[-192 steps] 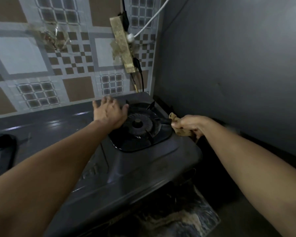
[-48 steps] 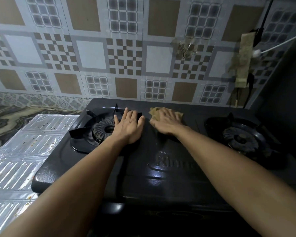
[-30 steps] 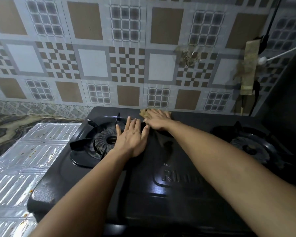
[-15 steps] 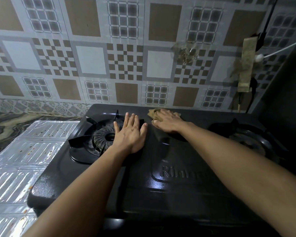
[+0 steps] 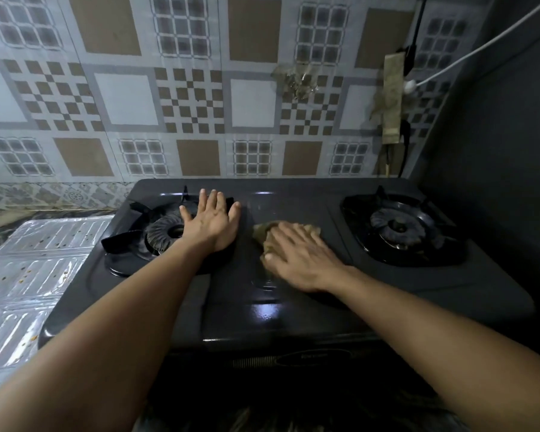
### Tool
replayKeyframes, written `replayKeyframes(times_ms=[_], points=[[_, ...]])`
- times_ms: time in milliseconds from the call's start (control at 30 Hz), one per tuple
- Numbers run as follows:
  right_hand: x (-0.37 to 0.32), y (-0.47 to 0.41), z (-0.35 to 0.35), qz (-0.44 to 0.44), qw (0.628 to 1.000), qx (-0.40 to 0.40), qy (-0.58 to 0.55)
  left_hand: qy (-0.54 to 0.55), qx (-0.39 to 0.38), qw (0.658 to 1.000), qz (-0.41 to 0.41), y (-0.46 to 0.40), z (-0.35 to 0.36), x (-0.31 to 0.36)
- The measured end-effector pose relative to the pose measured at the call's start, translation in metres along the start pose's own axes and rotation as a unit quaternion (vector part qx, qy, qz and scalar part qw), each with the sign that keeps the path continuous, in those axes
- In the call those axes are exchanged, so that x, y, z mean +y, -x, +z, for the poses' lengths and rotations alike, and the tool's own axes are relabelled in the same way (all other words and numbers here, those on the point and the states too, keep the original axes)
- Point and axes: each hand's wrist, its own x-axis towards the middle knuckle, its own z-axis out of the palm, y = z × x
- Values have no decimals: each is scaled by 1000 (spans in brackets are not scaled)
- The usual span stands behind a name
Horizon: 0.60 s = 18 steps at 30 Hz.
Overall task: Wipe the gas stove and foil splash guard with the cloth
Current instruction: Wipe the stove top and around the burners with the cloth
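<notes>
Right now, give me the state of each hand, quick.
Left hand: open, flat on the stove by the left burner, holding nothing.
Right hand: open, fingers straight, pressing the cloth on the stove.

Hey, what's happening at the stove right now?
A person is wiping a black two-burner gas stove. The right hand presses a brownish cloth flat on the middle panel between the burners. The left hand rests open beside the left burner, seemingly bracing. The foil splash guard lies flat to the stove's left, speckled with spots, and no hand is on it.
</notes>
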Motion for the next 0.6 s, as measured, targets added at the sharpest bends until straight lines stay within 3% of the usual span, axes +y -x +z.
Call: replayKeyframes(times_ms=[100,167,367,600], points=[[32,-33,-9,132,991,36,8,-6,0,1000,0,0,1,0],[29,-31,-4,176,983,45,-2,-4,0,1000,-1,-1,2,1],[-37,53,25,53,996,70,-25,-10,5,1000,-3,-5,3,0],[45,90,13,237,969,75,-6,-48,7,999,-9,4,-1,6]])
